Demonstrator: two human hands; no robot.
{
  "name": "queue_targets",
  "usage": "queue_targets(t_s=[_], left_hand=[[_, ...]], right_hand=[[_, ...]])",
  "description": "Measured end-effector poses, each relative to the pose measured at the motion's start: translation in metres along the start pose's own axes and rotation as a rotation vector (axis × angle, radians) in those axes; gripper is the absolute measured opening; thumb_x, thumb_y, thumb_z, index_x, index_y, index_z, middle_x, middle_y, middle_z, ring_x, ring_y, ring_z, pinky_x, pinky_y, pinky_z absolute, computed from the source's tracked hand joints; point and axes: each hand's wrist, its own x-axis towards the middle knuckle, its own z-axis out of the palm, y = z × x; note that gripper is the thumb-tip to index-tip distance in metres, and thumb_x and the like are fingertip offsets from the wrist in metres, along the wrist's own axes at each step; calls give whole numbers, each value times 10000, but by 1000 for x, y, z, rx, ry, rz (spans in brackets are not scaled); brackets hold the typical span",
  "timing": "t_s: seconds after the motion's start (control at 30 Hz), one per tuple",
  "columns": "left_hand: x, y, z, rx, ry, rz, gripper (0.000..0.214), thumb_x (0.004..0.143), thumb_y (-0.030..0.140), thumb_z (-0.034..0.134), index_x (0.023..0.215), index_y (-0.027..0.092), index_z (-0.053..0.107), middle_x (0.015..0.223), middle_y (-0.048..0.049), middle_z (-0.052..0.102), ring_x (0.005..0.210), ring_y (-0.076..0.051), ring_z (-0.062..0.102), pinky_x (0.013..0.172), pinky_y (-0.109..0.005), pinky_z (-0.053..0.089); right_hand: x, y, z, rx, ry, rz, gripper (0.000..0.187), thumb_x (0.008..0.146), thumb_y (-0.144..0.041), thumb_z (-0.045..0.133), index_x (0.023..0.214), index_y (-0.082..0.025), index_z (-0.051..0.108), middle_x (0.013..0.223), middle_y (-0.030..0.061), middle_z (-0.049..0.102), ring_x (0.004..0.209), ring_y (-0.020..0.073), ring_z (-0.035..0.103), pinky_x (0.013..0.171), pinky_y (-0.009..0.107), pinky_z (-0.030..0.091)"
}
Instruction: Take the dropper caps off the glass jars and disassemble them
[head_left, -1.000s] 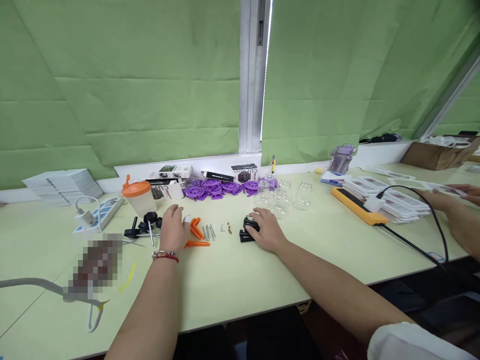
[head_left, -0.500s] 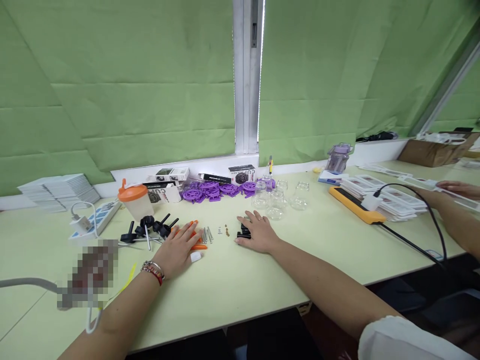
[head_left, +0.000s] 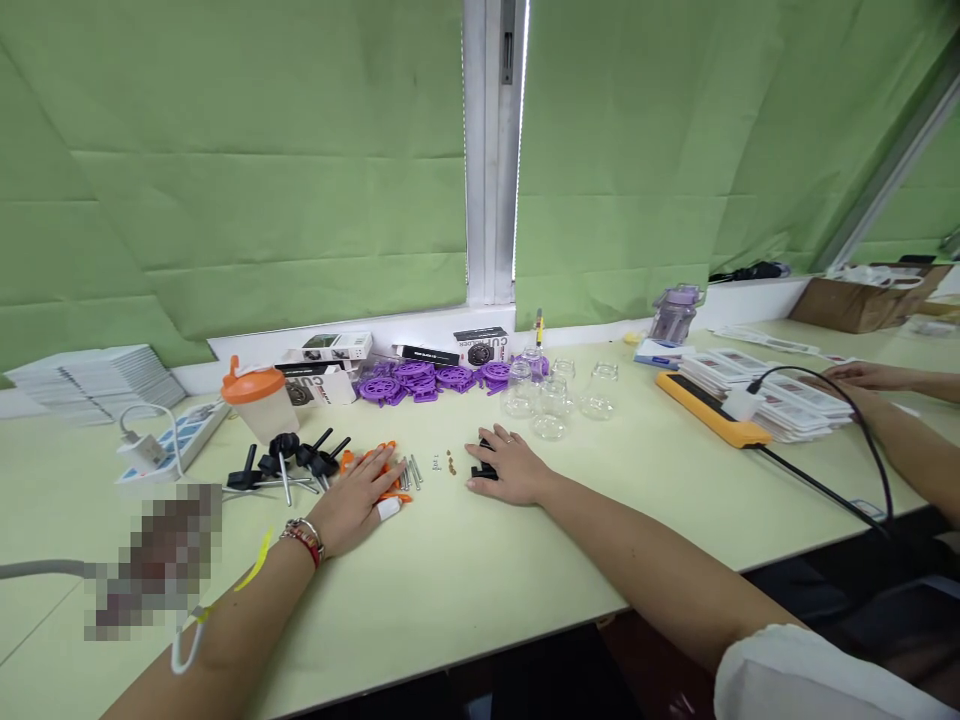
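Note:
My left hand (head_left: 352, 508) lies flat with its fingers spread over several orange plastic pieces (head_left: 388, 451), which it partly covers. A white wrap is on its thumb. Just right of those fingertips is a row of silver screws (head_left: 413, 472). Small brass-coloured parts (head_left: 451, 463) and tiny silver bits (head_left: 435, 463) lie between my two hands. My right hand (head_left: 516, 470) rests open, palm down, on small black parts (head_left: 484, 462), whose shape is mostly hidden. Left of my left hand is a cluster of black knobs with rods (head_left: 285, 450).
Purple plastic parts (head_left: 416, 380) and cup holder boxes (head_left: 322, 385) line the back. Clear glass jars (head_left: 551, 415) stand beyond my right hand. An orange-lidded cup (head_left: 261, 405) and a power strip (head_left: 191, 435) are left. A co-worker's hand (head_left: 855, 375) is near stacked cards (head_left: 795, 410).
My hands stay over the same parts, with slight finger shifts. The view has moved a little. At the right, the co-worker's hand has moved left, and the white strip there is no longer in it.

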Motion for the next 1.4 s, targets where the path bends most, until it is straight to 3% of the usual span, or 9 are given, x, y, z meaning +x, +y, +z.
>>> queue_targets(t_s=[0.7,1.13,1.4], left_hand=[[20,1,0,-37,1,-44,546,923,488,369,1412,252,428,1520,-105,325,1419,-284,235,1134,-533,187],[37,-9,5,-34,1,-5,553,915,491,380,1418,263,415,1527,-103,312,1412,-294,248,1133,-539,173],[37,-7,4,-12,-4,5,558,918,466,368,1420,224,408,1515,-120,334,1411,-278,253,1140,-515,171]], right_hand=[[21,20,1,-24,20,-59,795,811,-759,318,1433,-272,396,1549,98,244,1424,373,139,1120,502,173],[44,38,-1,-50,38,-51,780,811,-744,354,1426,-268,411,1545,94,260,1414,373,178,1123,498,168],[42,36,-2,-37,30,-41,894,778,-763,395,1489,-235,278,1561,118,200,1426,361,150,1134,489,146]])
